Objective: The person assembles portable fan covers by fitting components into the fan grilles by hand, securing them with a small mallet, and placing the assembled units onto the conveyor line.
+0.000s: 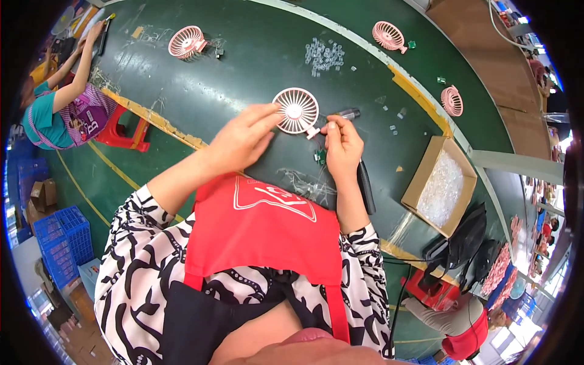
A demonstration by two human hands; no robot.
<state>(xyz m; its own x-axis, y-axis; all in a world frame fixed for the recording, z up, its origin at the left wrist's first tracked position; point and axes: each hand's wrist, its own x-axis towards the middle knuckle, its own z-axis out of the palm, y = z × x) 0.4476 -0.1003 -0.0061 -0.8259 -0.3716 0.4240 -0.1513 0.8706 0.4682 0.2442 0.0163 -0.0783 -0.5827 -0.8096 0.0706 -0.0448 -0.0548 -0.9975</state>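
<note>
A pale pink round fan head point(296, 111) with a slatted grille and a short neck is in front of me, just above the bench. My left hand point(249, 134) grips its left rim between thumb and fingers. My right hand point(344, 146) is closed in a pinch beside the neck; whatever lies between its fingertips is too small to make out. Below the neck is a small green circuit board point(319, 157). A dark grey tool end point(349, 114) shows behind the right fingers, and a black handle point(366, 188) lies along the right wrist.
Other pink fan heads point(187, 42) with green boards lie farther off. Small clear plastic pieces point(324, 55) are heaped on the green bench point(243, 73). A cardboard box point(420, 176) holds clear pieces at right. Another person point(67, 109) works at far left.
</note>
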